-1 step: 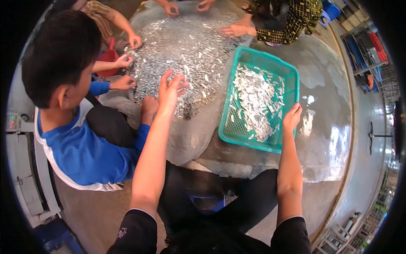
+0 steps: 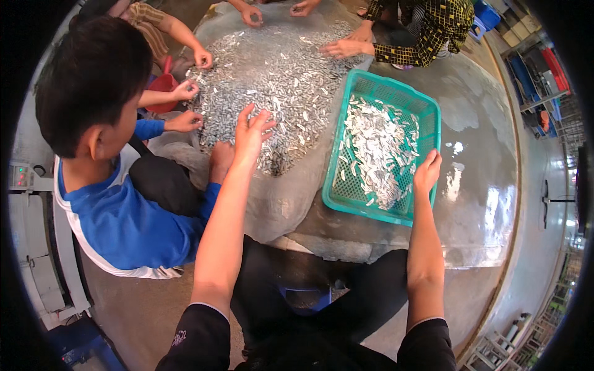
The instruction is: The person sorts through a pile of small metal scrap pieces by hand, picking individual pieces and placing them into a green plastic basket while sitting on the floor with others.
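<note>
Here the green basket (image 2: 368,214) is gripped at its right rim by the right hand (image 2: 427,170), and there it sits, just right of the big pile (image 2: 297,102) of small silvery pieces! Its middle is heaped with pale pieces (image 2: 378,148), with a few strewn toward the sides. Over the near part of the pile, the left hand (image 2: 252,131) is held open, fingers loosely spread. On the left, a co-worker (image 2: 133,216) in blue and white is seen close by, and the pile is ringed by other people's hands (image 2: 345,49).
</note>
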A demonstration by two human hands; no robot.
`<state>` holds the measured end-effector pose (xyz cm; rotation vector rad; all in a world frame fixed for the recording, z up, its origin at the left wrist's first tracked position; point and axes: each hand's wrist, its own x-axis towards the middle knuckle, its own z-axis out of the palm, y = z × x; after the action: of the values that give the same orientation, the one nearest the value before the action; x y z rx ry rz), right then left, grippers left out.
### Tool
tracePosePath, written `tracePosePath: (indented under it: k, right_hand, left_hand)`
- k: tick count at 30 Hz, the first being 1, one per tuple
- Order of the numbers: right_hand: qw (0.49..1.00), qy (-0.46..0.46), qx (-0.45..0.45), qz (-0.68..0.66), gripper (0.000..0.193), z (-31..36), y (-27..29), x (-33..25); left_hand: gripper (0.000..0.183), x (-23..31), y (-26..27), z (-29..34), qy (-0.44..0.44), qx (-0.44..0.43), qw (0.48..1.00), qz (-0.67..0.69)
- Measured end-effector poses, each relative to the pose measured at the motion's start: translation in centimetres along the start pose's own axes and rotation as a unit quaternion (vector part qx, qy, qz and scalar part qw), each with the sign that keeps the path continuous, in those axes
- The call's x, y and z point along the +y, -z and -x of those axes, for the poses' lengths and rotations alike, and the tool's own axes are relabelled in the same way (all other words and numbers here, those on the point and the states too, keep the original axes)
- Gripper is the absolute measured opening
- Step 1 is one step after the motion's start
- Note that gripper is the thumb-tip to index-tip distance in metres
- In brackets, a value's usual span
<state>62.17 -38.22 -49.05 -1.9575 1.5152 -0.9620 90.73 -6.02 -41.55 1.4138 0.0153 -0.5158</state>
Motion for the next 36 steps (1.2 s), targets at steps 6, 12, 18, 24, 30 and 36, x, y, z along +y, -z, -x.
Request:
tracePosePath:
  k: [6, 12, 18, 24, 30, 36]
  right_hand:
    - [0.935, 0.284, -0.202, -0.056, 0.039, 4.6, -6.6, -10.5]
    - [0.849, 0.391, -0.353, -0.03, 0.05, 6.7, -16.7, -15.2]
    - [0.813, 0.386, -0.434, 0.033, 0.093, 6.3, -29.6, -17.9]
    - [0.838, 0.228, -0.468, 0.163, 0.109, 2.6, -36.0, -22.9]
    - [0.805, 0.404, -0.401, 0.169, 0.082, 9.0, -35.3, -21.3]
    - [0.751, 0.427, -0.479, 0.159, 0.067, 13.7, -29.0, -19.8]
  left_hand:
    - [0.081, -8.4, 7.7, -6.2, -0.052, -0.09, 0.807, -0.581]
    - [0.096, -11.6, 3.0, -0.2, -0.012, -0.316, 0.568, -0.76]
    - [0.092, -13.4, 4.0, 0.2, -0.008, -0.36, 0.543, -0.759]
    - [0.066, -14.8, 4.2, -0.7, -0.084, -0.348, 0.535, -0.766]
    - [0.065, -15.6, 4.9, -1.0, -0.098, -0.329, 0.561, -0.753]
    - [0.065, -14.9, 3.1, -1.3, -0.044, -0.349, 0.531, -0.771]
